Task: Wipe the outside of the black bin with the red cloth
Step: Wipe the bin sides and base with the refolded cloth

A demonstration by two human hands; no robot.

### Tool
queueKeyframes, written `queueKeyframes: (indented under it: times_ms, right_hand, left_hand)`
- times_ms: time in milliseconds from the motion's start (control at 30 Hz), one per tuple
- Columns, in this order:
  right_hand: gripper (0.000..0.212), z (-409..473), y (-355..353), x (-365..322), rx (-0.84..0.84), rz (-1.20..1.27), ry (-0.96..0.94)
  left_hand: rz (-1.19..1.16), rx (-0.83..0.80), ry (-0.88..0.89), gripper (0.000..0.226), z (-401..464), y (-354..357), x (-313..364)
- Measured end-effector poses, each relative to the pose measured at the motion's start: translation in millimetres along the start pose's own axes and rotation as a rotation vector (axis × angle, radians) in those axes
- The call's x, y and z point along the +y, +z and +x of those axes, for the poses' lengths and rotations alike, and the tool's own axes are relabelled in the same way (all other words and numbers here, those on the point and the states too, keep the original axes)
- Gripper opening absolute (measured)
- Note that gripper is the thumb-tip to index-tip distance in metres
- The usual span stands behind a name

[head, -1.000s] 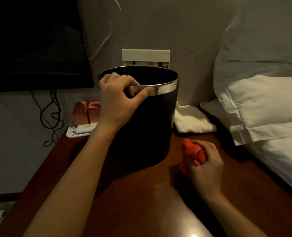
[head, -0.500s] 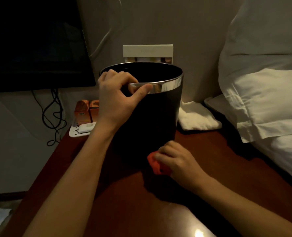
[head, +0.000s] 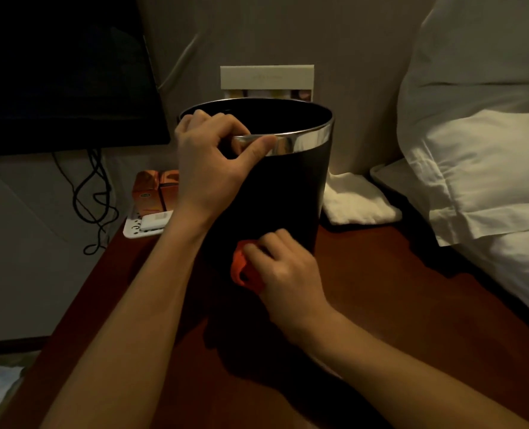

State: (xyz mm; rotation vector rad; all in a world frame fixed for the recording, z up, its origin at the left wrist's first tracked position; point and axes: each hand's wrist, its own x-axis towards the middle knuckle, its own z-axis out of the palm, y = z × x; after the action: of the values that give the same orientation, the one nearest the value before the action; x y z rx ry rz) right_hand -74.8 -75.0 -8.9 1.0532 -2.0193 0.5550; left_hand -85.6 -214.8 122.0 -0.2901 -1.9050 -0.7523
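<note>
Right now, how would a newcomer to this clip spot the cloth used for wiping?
Find the tall black bin on the wooden table. Low on its near wall, the right hand grips a crumpled red cloth. The other cloth lies white and untouched behind.

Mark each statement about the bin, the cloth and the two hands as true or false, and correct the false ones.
1. The left hand grips the rim of the bin. True.
2. The right hand holds the red cloth at the top of the bin. False: low on its side, near the base.
3. The bin lies tipped over. False: it stands upright on the table.
4. A white towel lies right of the bin. True.
</note>
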Motion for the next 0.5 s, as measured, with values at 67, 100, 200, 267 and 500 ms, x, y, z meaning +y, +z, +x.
queueKeyframes:
  times_ms: [67,100,200,267,500]
  right_hand:
    - [0.017,-10,12,-10,-0.131,-0.045,-0.093]
    - [0.022,-17,17,-11,-0.201,-0.065,-0.115]
    - [0.013,-18,11,6,-0.176,0.026,-0.032]
    - [0.027,-4,-13,16,-0.051,0.095,0.08]
    - [0.029,53,-69,57,0.486,0.038,0.297]
  left_hand:
    - [0.005,-0.007,0.016,0.024,1,-1,-2]
    - [0.004,-0.014,0.024,0.024,0,-2,-3]
    - [-0.027,-0.016,0.006,0.024,0,-4,-7]
    - [-0.081,0.014,-0.051,0.027,2,-4,-9]
    - [-0.23,-0.02,-0.175,0.029,12,-10,-25]
